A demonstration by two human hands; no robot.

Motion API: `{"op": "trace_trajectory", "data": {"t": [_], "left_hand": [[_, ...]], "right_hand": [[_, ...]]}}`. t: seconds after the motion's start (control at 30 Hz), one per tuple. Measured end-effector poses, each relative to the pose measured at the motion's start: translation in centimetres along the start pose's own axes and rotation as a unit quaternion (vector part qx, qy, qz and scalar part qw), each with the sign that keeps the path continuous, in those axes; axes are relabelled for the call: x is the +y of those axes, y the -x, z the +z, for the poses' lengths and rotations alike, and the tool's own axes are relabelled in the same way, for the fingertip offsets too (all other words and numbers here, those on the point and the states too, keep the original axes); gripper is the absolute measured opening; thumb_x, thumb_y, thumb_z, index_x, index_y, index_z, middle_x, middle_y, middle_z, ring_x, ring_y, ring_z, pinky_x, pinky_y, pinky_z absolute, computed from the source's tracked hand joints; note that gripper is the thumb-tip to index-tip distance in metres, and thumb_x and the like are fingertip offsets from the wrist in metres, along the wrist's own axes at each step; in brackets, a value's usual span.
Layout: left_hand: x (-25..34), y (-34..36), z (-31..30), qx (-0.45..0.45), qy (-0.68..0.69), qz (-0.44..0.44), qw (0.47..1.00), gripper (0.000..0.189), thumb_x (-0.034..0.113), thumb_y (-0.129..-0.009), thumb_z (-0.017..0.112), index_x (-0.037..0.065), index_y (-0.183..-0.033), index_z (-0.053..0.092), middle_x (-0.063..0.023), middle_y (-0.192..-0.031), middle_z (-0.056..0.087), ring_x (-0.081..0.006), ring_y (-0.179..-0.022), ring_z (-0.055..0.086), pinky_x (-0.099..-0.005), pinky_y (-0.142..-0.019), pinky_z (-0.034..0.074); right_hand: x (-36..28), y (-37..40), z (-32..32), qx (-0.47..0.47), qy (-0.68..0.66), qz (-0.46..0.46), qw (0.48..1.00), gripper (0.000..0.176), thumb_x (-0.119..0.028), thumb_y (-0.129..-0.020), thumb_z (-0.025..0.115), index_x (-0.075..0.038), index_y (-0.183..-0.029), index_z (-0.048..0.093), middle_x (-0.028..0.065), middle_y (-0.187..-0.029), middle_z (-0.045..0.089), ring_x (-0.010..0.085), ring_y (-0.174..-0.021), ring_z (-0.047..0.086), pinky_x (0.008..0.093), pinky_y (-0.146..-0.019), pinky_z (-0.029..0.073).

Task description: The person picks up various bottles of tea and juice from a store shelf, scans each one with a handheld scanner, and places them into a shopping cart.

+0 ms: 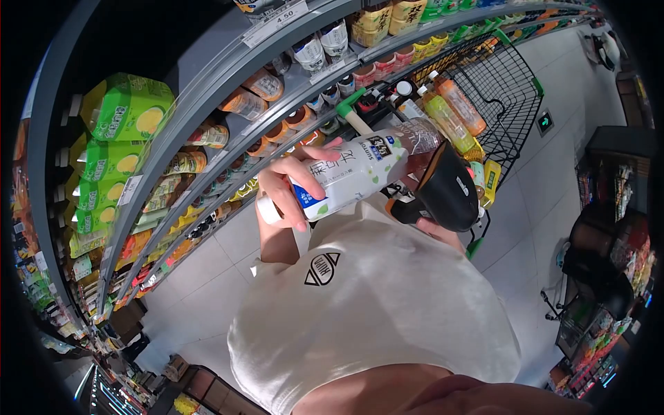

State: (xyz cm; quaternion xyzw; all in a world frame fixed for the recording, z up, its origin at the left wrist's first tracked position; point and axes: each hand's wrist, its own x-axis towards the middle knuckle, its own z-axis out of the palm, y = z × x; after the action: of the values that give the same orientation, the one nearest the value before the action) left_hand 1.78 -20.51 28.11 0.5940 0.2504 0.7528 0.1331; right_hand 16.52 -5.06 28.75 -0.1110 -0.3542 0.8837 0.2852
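My left hand (294, 183) is wrapped round a large drink bottle (353, 173) near its white cap. The bottle lies tilted in front of my chest, with a white, blue and green label and a clear base to the right. Close to that base is a black handheld scanner (453, 190) with orange trim, partly overlapping the bottle in view. My right hand (443, 234) is below the scanner and holds it; most of its fingers are hidden behind it.
A black wire shopping cart (508, 76) with green corners stands ahead, carrying several bottles, including an orange drink (460, 104) and a yellow-green drink (448, 121). Curved-looking drink shelves (228, 69) run along the left, with green drink packs (128, 114). More goods stand right.
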Motion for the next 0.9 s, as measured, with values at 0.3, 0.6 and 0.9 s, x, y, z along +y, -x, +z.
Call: {"op": "trace_trajectory", "data": {"t": [0.3,0.6,0.9], "left_hand": [[-1.5,0.2,4.1,0.396,0.059,-0.201,0.894,0.071,0.060,-0.069,0.053,0.013,-0.119,0.033,-0.0197,-0.124,0.033,-0.0369,-0.109,0.041,-0.0491,-0.086,0.040],[-0.2,1.3,3.1,0.383,0.266,-0.279,0.840,0.048,0.023,-0.069,0.057,0.009,-0.111,0.038,-0.0213,-0.115,0.042,-0.0327,-0.102,0.048,-0.0462,-0.071,0.051],[-0.7,0.8,2.2,0.098,-0.038,-0.068,0.992,0.025,0.005,-0.051,0.077,0.017,-0.060,0.057,-0.0096,-0.097,0.049,-0.0401,-0.108,0.040,-0.0598,-0.094,0.024]], "right_hand": [[-0.4,0.2,0.7,-0.011,-0.007,-0.022,1.000,0.030,-0.012,-0.071,0.068,0.000,-0.096,0.057,0.0056,-0.091,0.057,0.0149,-0.080,0.054,0.0275,-0.072,0.043],[-0.7,0.4,1.1,-0.018,-0.011,-0.047,0.999,0.030,-0.013,-0.071,0.068,0.001,-0.095,0.057,0.0058,-0.091,0.057,0.0148,-0.080,0.054,0.0277,-0.071,0.044],[-1.7,0.8,1.5,-0.017,-0.011,-0.085,0.996,0.030,-0.014,-0.071,0.068,0.001,-0.095,0.057,0.0059,-0.091,0.057,0.0147,-0.080,0.054,0.0279,-0.071,0.044]]}}
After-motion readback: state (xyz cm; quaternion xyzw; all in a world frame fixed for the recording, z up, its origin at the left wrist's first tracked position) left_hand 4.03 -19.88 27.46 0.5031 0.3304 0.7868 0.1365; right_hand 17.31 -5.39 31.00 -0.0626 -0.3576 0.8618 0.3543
